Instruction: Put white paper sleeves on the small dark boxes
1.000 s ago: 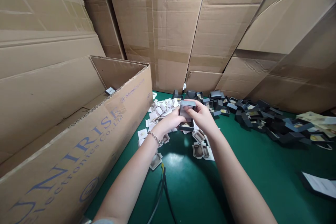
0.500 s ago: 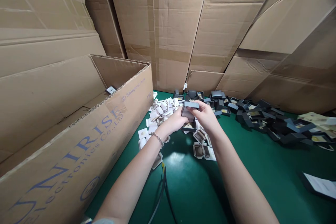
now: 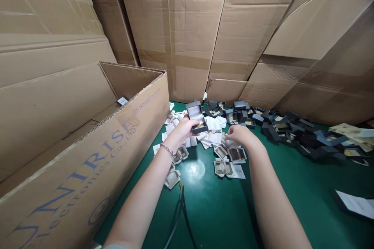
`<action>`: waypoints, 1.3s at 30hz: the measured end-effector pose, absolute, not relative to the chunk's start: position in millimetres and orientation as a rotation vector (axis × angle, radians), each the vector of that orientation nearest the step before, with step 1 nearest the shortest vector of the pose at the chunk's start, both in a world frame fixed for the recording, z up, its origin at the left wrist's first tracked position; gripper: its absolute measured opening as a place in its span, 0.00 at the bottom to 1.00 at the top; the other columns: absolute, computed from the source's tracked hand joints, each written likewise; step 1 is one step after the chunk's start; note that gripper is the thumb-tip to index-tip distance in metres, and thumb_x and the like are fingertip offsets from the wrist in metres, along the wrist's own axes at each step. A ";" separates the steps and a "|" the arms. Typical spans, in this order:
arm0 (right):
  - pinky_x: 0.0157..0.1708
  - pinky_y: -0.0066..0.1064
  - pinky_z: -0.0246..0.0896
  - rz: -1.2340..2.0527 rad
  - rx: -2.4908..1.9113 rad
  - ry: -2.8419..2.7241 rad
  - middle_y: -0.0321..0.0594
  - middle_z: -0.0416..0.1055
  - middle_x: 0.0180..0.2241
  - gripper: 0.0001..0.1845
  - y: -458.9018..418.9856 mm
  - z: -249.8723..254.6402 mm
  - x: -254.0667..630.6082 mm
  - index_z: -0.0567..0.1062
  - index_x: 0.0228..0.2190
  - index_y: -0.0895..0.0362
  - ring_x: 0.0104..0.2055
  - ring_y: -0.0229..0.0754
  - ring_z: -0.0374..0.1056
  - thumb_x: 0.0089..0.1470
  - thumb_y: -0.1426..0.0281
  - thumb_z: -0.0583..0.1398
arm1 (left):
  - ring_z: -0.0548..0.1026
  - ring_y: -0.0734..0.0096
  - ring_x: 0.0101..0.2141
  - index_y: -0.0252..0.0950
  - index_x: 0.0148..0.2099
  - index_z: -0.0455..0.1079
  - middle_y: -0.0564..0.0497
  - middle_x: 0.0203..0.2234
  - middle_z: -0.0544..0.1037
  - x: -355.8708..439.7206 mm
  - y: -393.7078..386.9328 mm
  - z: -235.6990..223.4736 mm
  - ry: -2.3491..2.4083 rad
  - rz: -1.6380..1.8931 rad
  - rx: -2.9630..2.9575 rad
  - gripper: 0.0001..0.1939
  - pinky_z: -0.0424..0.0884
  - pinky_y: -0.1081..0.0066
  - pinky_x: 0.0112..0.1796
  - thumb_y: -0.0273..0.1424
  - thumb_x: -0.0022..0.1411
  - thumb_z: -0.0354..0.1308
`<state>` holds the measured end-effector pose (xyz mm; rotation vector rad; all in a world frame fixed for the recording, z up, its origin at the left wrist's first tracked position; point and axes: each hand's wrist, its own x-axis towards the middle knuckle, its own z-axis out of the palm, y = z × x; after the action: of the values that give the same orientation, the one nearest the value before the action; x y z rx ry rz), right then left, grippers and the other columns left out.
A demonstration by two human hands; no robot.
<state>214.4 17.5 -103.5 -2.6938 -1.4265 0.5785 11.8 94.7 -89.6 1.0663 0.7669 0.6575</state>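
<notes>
A small black gift box (image 3: pixel 195 112) with its hinged lid raised is gripped in my left hand (image 3: pixel 181 133), my thumb at its front side. White print shows inside the lid, and something yellowish lies in the base. My right hand (image 3: pixel 242 135) is held apart from the box, its fingertips pinched together over the edge of a heap of white cards and papers (image 3: pixel 214 138). Whatever those fingers hold, if anything, is too hidden to make out. Just below it lie several opened pale insert trays (image 3: pixel 236 155), grey-brown inside.
A large printed carton (image 3: pixel 122 148) stands open on the left. Many black boxes (image 3: pixel 280 128) lie heaped along the back right of the green table (image 3: pixel 210 210). A forked dark cable (image 3: pixel 182 206) lies in front. Cardboard panels (image 3: pixel 181 39) wall off the back.
The box was shut or nearly so between both hands; now its lid is up. My left hand has drawn it left, while my right hand has let go and moved right and lower.
</notes>
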 end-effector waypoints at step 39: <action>0.33 0.30 0.61 0.871 -2.873 -1.406 0.48 0.71 0.37 0.07 14.6 -118.0 232.7 0.73 0.27 0.61 0.39 0.46 0.69 0.42 0.72 0.64 | 0.69 0.73 0.29 0.32 0.38 0.63 0.51 0.28 0.69 13.3 92.8 -89.6 0.741 0.583 1.034 0.07 0.68 0.71 0.25 0.21 0.55 0.54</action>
<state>232.7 14.6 -118.0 -2.8730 -1.4057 0.8711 13.3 92.8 -89.6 1.0342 0.7412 0.5829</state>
